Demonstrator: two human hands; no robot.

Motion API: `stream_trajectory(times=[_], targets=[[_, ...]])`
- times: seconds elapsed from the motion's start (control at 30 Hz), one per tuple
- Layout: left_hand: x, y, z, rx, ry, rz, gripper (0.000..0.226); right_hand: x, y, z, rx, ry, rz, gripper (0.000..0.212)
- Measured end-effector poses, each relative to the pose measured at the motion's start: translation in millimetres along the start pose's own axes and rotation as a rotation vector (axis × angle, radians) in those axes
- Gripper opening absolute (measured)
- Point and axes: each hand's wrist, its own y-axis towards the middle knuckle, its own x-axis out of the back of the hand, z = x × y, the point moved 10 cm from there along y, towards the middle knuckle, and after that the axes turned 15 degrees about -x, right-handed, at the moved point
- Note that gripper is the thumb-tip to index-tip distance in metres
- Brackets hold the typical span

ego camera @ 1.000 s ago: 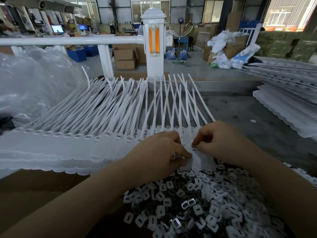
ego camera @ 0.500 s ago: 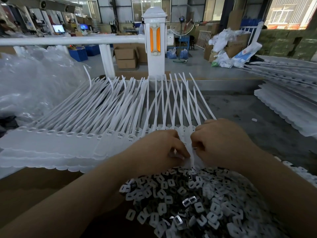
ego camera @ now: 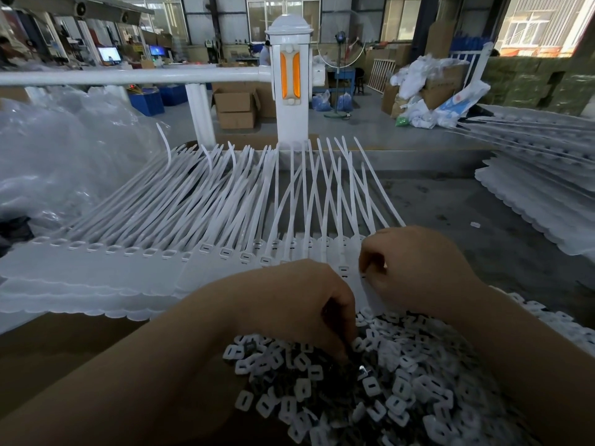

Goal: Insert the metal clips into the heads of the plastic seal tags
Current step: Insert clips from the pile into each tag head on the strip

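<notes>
The seal tags (ego camera: 199, 239) are smooth white plastic: flat scalloped flags with slotted heads and long thin tails, fanned in a row. The right hand (ego camera: 415, 268) curls its grip, pinching one tag's head at the row's right end. Just below it, the left hand (ego camera: 299, 304) dips curled fingers into the heap of small squarish slotted clips (ego camera: 380, 391); whether it holds one is hidden. Right of the grip, bare grey table (ego camera: 483, 239) lies open.
</notes>
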Motion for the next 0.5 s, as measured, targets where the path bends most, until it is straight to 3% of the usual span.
stream_trajectory(times=[0.2, 0.43, 0.5], targets=[[7, -2, 3, 0.025, -0.087, -0.043, 0.009, 7, 3, -21, -0.153, 0.288, -0.042, 0.020], [39, -15, 35, 0.169, -0.512, -0.480, 0.007, 18, 3, -18, -0.114, 0.657, -0.024, 0.028], [43, -19, 42, 0.201, -0.529, -0.524, 0.009, 17, 3, -15, -0.087, 0.690, 0.012, 0.029]])
